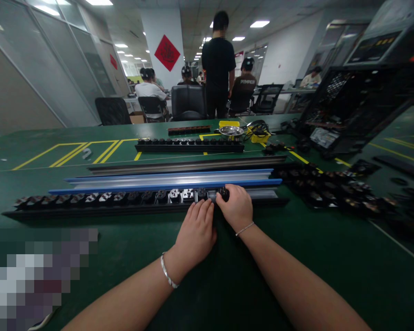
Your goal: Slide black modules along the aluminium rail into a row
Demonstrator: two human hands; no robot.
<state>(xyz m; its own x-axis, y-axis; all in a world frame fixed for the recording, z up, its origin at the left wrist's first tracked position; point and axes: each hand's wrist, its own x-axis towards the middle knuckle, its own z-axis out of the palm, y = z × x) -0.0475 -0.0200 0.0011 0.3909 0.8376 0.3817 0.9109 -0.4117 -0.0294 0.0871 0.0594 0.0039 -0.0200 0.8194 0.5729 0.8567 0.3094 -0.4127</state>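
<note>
Right hand [238, 210] pinching black socket module [223, 192] at its fingertips, left hand [196, 232] just beside, spread flat on long socket strip [89, 202]

Site: factory-style assembly workshop | 12 o'clock: long socket rail [89, 202] and a second strip [189, 146] on the green bench [331, 276] with yellow floor-style markings [72, 151] | 2 o'clock: heap of loose socket modules [334, 188], open black chassis [352, 105] | 11 o'clock, far: seated workers [148, 87], glass partitions [55, 69], ceiling panel lights [260, 23].
</note>
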